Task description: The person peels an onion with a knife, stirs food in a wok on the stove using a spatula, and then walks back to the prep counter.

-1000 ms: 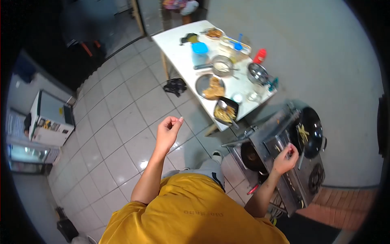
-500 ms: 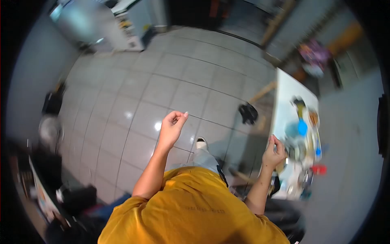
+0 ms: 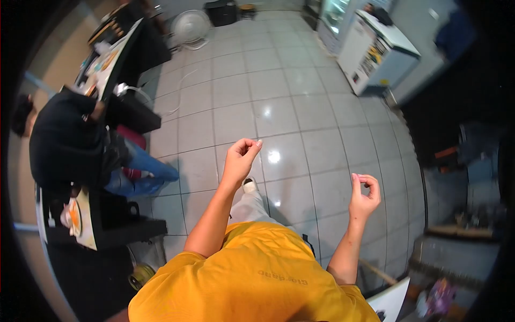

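My left hand [image 3: 242, 160] is raised in front of my body above the tiled floor. Its fingers curl in and meet the thumb, and I see nothing between them. To the right, my right hand [image 3: 366, 196] is held up too, with thumb and fingertips pinched into a loop and no object showing there. The hands are well apart, and neither touches any surface. Below them is my yellow shirt [image 3: 257, 273], with one white shoe [image 3: 249, 185] on the floor ahead.
A person in a dark top [image 3: 67, 137] and jeans is at the left, beside a long desk [image 3: 115, 64]. A fan [image 3: 190, 27] and a black bin [image 3: 221, 12] stand at the back. A white freezer [image 3: 365, 53] is at the back right. A white table corner [image 3: 394, 300] shows lower right.
My view has turned left: the cluttered white table has mostly left the view, and the desk and the person have come in. Both hands keep much the same pose.
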The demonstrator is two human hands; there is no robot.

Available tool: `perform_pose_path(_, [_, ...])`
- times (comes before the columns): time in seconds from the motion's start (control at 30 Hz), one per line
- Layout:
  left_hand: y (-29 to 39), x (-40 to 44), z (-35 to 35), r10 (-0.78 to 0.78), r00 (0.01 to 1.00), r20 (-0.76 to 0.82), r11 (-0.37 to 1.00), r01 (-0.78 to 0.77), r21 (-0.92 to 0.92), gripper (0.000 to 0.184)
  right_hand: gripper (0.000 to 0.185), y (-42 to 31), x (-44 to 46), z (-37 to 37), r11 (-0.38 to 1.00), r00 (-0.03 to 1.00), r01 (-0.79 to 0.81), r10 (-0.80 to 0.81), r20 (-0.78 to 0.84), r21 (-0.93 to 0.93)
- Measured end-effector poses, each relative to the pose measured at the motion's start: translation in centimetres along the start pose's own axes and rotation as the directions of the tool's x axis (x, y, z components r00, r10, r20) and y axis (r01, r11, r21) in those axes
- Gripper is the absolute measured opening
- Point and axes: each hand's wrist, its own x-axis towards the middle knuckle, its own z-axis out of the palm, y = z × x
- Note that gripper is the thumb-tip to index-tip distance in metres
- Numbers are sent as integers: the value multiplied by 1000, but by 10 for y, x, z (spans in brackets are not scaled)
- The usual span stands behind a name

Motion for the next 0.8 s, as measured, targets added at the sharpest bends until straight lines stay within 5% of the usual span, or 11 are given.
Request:
perform_pose_path(0.13, [15, 74, -74, 29, 983, -180, 999, -31, -8, 17, 12, -19, 25, 136, 977, 966, 144, -174, 190, 160])
perform_pose_path(0.3, [39, 165, -160, 30, 942, -335, 999, -34, -7, 18, 13, -73, 67, 288, 954, 895, -25, -111, 432, 298])
perform_pose_path(0.37, [46, 193, -181, 31, 909, -415, 999, -44, -22, 18, 25, -111, 90, 328, 866, 871, -258, 17, 490, 428])
perform_pose_path(0.47, [56, 231, -205, 20, 883, -469, 1000, -23, -1, 21, 31, -133, 118, 393, 822, 888, -175, -106, 447, 542])
perform_pose_path(0.6, [50, 300, -229, -5, 845, -535, 999, -14, -32, 19, 27, -101, 151, 492, 875, 788, -159, -167, 592, 458])
perform_pose_path(0.67, [47, 329, -236, -3, 810, -587, 999, -22, -36, 19, 25, -94, 171, 532, 891, 593, -290, -120, 796, 351])
perform_pose_path(0.8, [58, 398, -245, -23, 717, -697, 998, -22, -56, 21, 22, -119, 234, 631, 868, 633, -147, -286, 720, 474])
